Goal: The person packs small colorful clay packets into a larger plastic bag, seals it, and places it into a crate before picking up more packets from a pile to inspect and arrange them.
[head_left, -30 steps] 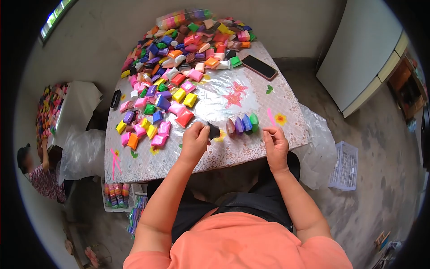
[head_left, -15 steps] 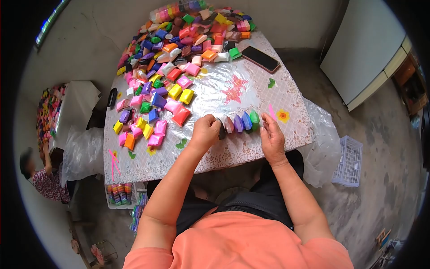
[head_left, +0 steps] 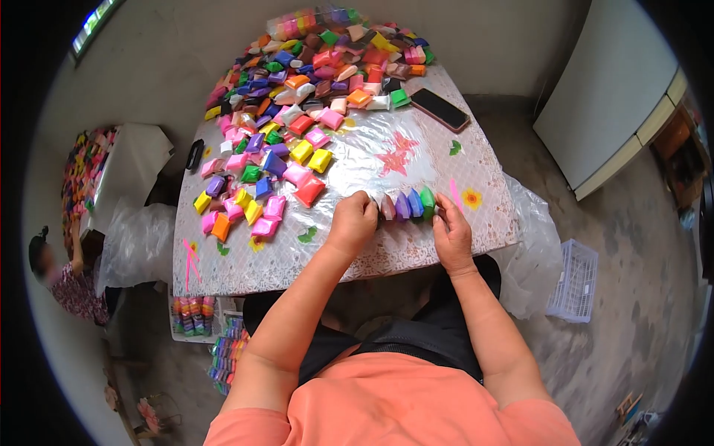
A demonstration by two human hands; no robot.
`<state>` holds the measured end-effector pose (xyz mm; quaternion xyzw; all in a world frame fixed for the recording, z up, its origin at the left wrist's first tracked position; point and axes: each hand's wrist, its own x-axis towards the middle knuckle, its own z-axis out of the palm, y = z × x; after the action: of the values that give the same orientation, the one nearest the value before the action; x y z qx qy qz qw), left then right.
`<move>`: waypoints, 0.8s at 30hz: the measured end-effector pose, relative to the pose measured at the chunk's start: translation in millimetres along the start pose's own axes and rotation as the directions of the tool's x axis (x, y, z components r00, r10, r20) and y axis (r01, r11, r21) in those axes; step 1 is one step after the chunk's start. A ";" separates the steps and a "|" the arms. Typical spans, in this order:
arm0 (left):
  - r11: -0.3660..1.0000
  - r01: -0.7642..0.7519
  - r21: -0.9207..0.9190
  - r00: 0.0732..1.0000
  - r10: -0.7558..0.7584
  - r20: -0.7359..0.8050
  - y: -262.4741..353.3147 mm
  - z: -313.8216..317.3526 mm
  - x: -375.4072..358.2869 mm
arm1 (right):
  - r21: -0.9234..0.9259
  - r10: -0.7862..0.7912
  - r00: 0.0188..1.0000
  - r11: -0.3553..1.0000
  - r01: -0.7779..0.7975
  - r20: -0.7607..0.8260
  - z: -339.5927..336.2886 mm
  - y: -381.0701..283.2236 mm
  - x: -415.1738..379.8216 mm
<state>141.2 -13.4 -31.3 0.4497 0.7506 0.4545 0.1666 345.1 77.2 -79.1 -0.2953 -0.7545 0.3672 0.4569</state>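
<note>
Between my two hands, near the table's front edge, a short row of small soft colored packets [head_left: 402, 205] stands on edge, pressed together. Brown, purple, blue and green ones show in it. My left hand [head_left: 352, 225] is closed at the row's left end, its fingers curled and hiding the end packet. At the other end, my right hand [head_left: 452, 235] has its bent fingers and thumb against the row beside the green packet [head_left: 427, 201]. A large heap of similar packets [head_left: 297, 89] covers the back and left of the table.
A phone [head_left: 439, 110] lies on the lace-patterned tablecloth [head_left: 476, 167]. Pink strips [head_left: 190, 264] lie at the front left corner. A plastic crate [head_left: 573, 282] is on the floor at right, beside hanging clear plastic. Another person [head_left: 74, 286] sits at a second table at left.
The view has shifted slightly. My left hand has closed in on the row's left end, covering the black packet seen there before. My right hand's fingers have come in against the green end.
</note>
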 end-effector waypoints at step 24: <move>0.993 -0.072 -0.090 0.993 0.064 -0.098 -35.9 -43.5 -87.8 | -0.048 -0.057 0.992 0.998 0.052 -0.109 2.9 3.8 -2.6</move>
<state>141.2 -115.7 -52.0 0.4447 0.7199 0.5153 0.1361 343.9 76.5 -84.4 -0.3047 -0.7440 0.3208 0.5008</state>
